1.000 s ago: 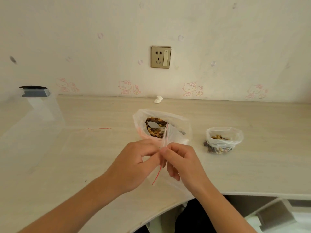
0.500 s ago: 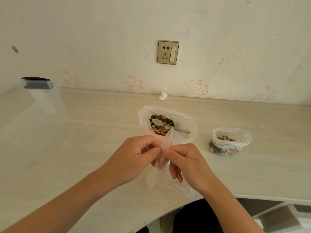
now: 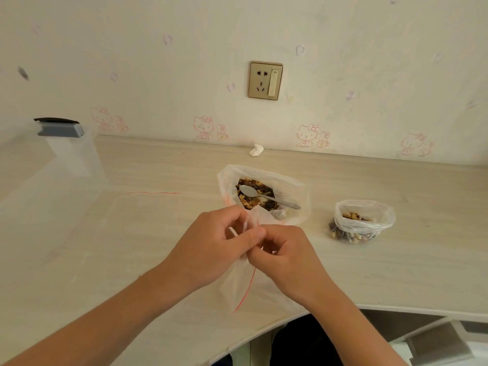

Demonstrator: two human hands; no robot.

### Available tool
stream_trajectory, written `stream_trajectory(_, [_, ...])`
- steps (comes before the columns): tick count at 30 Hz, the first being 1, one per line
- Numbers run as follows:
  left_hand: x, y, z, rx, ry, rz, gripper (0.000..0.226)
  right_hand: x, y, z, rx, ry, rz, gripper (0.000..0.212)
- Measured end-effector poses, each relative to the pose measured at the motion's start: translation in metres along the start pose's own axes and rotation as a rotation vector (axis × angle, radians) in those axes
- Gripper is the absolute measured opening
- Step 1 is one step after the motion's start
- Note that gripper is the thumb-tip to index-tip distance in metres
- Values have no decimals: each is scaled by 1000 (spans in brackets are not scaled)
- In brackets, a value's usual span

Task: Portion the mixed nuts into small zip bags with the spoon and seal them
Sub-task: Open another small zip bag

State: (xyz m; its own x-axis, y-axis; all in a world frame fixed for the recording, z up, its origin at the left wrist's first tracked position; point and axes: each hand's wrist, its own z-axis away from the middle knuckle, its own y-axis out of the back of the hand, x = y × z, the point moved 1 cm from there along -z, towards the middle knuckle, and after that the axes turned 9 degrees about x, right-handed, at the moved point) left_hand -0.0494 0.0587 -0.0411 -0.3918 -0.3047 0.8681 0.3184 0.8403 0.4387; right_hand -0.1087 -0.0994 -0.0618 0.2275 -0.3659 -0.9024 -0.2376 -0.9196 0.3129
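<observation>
An empty clear zip bag (image 3: pixel 239 283) with a red strip hangs above the desk's near edge. My left hand (image 3: pixel 211 247) and my right hand (image 3: pixel 285 253) both pinch its top between thumb and fingers, the fingertips touching. Just behind them a large open bag of mixed nuts (image 3: pixel 290 191) stands on the desk, with a metal spoon (image 3: pixel 266 196) lying across the nuts, bowl to the left. To the right sits a small open bag (image 3: pixel 363 220) partly filled with nuts.
More empty zip bags (image 3: pixel 148 204) lie flat on the desk to the left. A crumpled white paper (image 3: pixel 256 150) sits by the wall. A clear box with a grey clip (image 3: pixel 59 130) stands at far left. The desk edge (image 3: pixel 396 309) curves inward near me.
The camera view has shifted slightly. My hands have drawn closer together on the bag's top, and the bag now hangs lower below them.
</observation>
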Motion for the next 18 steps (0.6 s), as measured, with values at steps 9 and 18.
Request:
stream_trajectory(9, [-11, 18, -8, 140, -12, -269, 20, 6, 17, -8, 280, -131, 156, 22])
stream_trajectory(18, [12, 14, -10, 14, -213, -505, 31, -12, 13, -20, 23, 33, 359, 17])
